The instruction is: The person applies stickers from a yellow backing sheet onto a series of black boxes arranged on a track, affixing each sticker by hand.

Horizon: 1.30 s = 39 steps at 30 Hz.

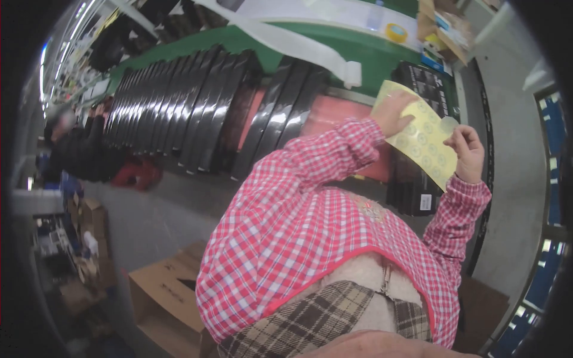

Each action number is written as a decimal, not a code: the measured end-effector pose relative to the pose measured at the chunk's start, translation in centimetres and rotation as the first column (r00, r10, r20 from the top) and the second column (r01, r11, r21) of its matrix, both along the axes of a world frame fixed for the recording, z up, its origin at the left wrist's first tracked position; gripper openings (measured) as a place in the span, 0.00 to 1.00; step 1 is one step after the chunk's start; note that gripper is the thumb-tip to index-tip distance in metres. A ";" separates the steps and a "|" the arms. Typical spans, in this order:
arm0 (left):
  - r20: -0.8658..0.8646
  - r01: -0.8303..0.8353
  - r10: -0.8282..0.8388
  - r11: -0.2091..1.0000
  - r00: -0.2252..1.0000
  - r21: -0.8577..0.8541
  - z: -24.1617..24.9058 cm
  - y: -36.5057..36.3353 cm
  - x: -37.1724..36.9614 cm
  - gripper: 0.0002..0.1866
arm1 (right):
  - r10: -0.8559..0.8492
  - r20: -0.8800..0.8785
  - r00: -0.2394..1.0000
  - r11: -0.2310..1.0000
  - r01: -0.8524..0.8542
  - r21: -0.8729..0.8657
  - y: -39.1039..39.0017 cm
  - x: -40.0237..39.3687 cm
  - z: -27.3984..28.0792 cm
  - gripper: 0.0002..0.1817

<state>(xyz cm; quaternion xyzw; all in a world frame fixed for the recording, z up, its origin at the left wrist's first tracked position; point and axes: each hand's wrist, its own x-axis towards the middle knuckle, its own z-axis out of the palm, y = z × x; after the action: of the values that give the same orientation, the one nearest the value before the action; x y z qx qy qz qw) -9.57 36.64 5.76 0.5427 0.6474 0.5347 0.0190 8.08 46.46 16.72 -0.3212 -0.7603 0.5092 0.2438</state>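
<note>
A yellow sheet (427, 146) with rows of round clear stickers lies tilted over a black box (412, 194) with white print. My left hand (394, 113) rests on the sheet's upper left part, its fingers bent around the edge. At the sheet's right edge, my right hand (467, 149) pinches a round clear sticker (448, 124) between thumb and fingertips.
Black wrapped boxes (173, 107) stand in a long row on the left. Behind them runs a green surface (268, 39) with a white strip (298, 48) and a yellow tape roll (396, 33). A co-worker (77, 143) is at far left; an open carton (173, 292) sits below.
</note>
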 end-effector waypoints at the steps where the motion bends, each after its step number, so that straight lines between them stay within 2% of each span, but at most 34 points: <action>1: -0.006 -0.132 0.132 0.991 0.991 -0.001 0.5 -2.6 -0.9 0.24 | 0.138 -0.066 0.988 0.990 -0.140 -0.031 -0.5 -0.8 0.5 0.04; 2: -0.012 -0.256 0.256 0.967 0.967 -0.003 0.9 -5.0 -1.6 0.25 | 0.264 -0.135 0.955 0.960 -0.273 -0.056 -1.1 -1.3 1.0 0.05; 5: 0.032 -0.523 0.528 0.847 0.849 -0.094 1.3 -14.5 -3.7 0.29 | 0.483 -0.208 0.851 0.869 -0.495 -0.010 -5.4 -3.8 2.2 0.04; 6: 0.037 -0.565 0.573 0.816 0.819 -0.119 1.5 -17.7 -4.5 0.30 | 0.515 -0.219 0.829 0.850 -0.527 0.003 -6.9 -4.9 2.0 0.04; 7: 0.113 -0.607 0.641 0.759 0.759 -0.235 1.4 -20.8 -5.3 0.32 | 0.577 -0.247 0.779 0.804 -0.594 0.006 -8.4 -6.3 1.1 0.03; 9: 0.208 -0.621 0.734 0.665 0.647 -0.416 1.0 -26.6 -6.7 0.35 | 0.653 -0.284 0.702 0.734 -0.679 0.011 -11.1 -8.7 -1.3 0.03; 11: 0.304 -0.495 0.796 0.575 0.524 -0.651 -0.5 -31.7 -8.5 0.40 | 0.599 -0.339 0.726 0.753 -0.654 -0.071 -13.9 -11.0 -5.4 0.07; 12: 0.316 -0.450 0.808 0.552 0.497 -0.702 -1.5 -33.6 -9.6 0.41 | 0.577 -0.355 0.735 0.762 -0.642 -0.091 -15.2 -12.1 -7.6 0.08; 14: 0.494 -0.218 0.752 0.621 0.437 -0.753 -4.6 -36.3 -11.6 0.38 | 0.410 -0.363 0.837 0.829 -0.508 -0.234 -17.8 -13.6 -12.1 0.17; 17: 0.665 -0.030 0.663 0.716 0.344 -0.698 -7.3 -36.3 -12.9 0.38 | 0.171 -0.360 0.917 0.833 -0.330 -0.445 -21.6 -15.2 -18.1 0.26; 18: 0.698 0.010 0.637 0.737 0.326 -0.676 -9.6 -35.9 -13.9 0.38 | 0.115 -0.353 0.928 0.828 -0.286 -0.483 -22.6 -15.6 -19.4 0.28; 20: 0.753 0.037 0.628 0.763 0.194 -0.646 -17.3 -34.9 -17.2 0.51 | 0.110 -0.397 0.911 0.809 -0.315 -0.497 -24.6 -15.8 -20.8 0.33; 21: 0.768 0.047 0.620 0.772 0.163 -0.633 -18.0 -33.9 -17.5 0.54 | 0.107 -0.407 0.907 0.808 -0.318 -0.495 -25.2 -15.8 -21.0 0.34; 24: 0.891 0.109 0.454 0.884 0.024 -0.454 -12.3 -30.5 -13.6 0.47 | 0.136 -0.421 0.897 0.811 -0.345 -0.472 -25.8 -14.8 -20.2 0.42; 26: 0.878 0.031 0.464 0.886 -0.117 -0.463 -11.9 -28.1 -11.0 0.32 | 0.168 -0.294 0.941 0.875 -0.280 -0.396 -24.8 -13.6 -18.9 0.45; 27: 0.873 0.017 0.464 0.884 -0.149 -0.467 -12.0 -27.1 -10.1 0.30 | 0.168 -0.260 0.951 0.890 -0.259 -0.375 -24.1 -13.2 -18.8 0.45; 29: 0.883 0.046 0.469 0.882 0.031 -0.470 -12.6 -24.9 -9.0 0.33 | 0.168 -0.279 0.945 0.929 -0.247 -0.276 -21.7 -12.3 -19.4 0.46; 30: 0.883 0.061 0.462 0.882 0.077 -0.467 -12.7 -23.7 -8.3 0.35 | 0.162 -0.280 0.946 0.940 -0.234 -0.249 -20.5 -11.5 -19.1 0.46; 33: 0.879 0.148 0.417 0.878 0.232 -0.456 -11.6 -20.5 -6.1 0.36 | 0.206 -0.102 0.973 0.956 -0.223 -0.191 -17.0 -9.3 -17.3 0.45; 35: 0.893 -0.033 0.355 0.932 0.275 -0.360 -7.6 -18.3 -4.2 0.22 | 0.215 -0.176 0.961 0.970 -0.232 -0.079 -14.7 -8.6 -18.4 0.46; 36: 0.888 -0.117 0.366 0.931 0.277 -0.347 -6.7 -18.4 -3.8 0.19 | 0.253 -0.202 0.946 0.960 -0.271 -0.066 -14.6 -8.6 -18.7 0.46; 39: 0.893 0.026 0.406 0.908 0.196 -0.419 -7.2 -19.8 -4.6 0.24 | 0.271 -0.130 0.954 0.961 -0.276 -0.020 -15.5 -8.9 -17.3 0.43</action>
<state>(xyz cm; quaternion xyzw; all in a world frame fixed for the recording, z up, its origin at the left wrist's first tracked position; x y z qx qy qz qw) -14.13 16.82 -1.43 -0.0081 0.6374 0.6299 0.4437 -0.85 31.00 -0.53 -0.1845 -0.7706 0.5719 0.2122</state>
